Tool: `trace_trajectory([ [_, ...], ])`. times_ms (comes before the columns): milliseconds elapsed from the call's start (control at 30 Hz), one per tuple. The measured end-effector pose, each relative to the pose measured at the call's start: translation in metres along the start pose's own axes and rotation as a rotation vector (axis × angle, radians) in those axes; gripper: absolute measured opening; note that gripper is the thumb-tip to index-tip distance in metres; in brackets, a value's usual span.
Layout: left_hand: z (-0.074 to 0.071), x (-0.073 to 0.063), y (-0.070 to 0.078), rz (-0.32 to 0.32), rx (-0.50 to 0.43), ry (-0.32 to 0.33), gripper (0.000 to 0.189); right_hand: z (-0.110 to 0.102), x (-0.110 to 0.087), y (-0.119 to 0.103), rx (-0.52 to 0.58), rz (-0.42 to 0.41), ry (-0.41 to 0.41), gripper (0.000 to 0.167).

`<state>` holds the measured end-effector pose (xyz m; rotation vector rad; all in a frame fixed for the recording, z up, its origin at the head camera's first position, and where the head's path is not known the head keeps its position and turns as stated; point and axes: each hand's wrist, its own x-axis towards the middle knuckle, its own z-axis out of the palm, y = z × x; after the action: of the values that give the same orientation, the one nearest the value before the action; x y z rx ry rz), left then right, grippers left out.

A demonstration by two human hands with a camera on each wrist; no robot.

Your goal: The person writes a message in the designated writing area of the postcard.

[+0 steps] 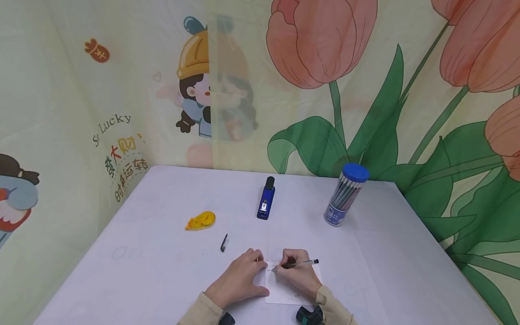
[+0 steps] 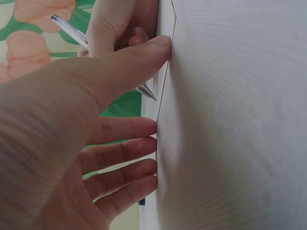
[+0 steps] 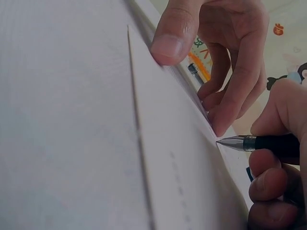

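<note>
My right hand (image 1: 301, 276) pinches a gel pen (image 1: 302, 263), its clear barrel slanting up to the right. In the right wrist view the metal tip of the pen (image 3: 235, 143) meets the white paper (image 3: 168, 158). Small dark marks show near the upper left and lower part of the sheet (image 1: 280, 292) in the head view. Along its left edge rests my left hand (image 1: 243, 278), thumb and fingertips spread and touching the paper's border. In the left wrist view the fingers (image 2: 127, 151) are nearly straight. A dark pen cap (image 1: 224, 243) lies left of the sheet.
A yellow correction tape (image 1: 201, 220) lies on the white table (image 1: 146, 253) to the left. Farther back is a blue stapler (image 1: 266, 201). At the back right stands a clear tub of pencils (image 1: 345, 196) with a blue lid. Patterned curtains border the table.
</note>
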<state>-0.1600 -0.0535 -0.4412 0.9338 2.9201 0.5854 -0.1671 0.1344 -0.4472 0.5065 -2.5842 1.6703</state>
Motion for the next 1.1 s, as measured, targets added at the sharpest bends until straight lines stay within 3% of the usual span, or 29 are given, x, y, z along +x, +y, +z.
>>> trace_trajectory([
  [700, 0.0001, 0.0006, 0.0004, -0.007, 0.002, -0.006, 0.058, 0.0003, -0.0007, 0.0015, 0.015, -0.063, 0.019, 0.019],
  [1100, 0.0014, 0.0007, -0.0010, 0.004, 0.001, 0.002, 0.058, 0.0002, -0.0008, 0.0011, 0.015, -0.059, 0.022, 0.018],
])
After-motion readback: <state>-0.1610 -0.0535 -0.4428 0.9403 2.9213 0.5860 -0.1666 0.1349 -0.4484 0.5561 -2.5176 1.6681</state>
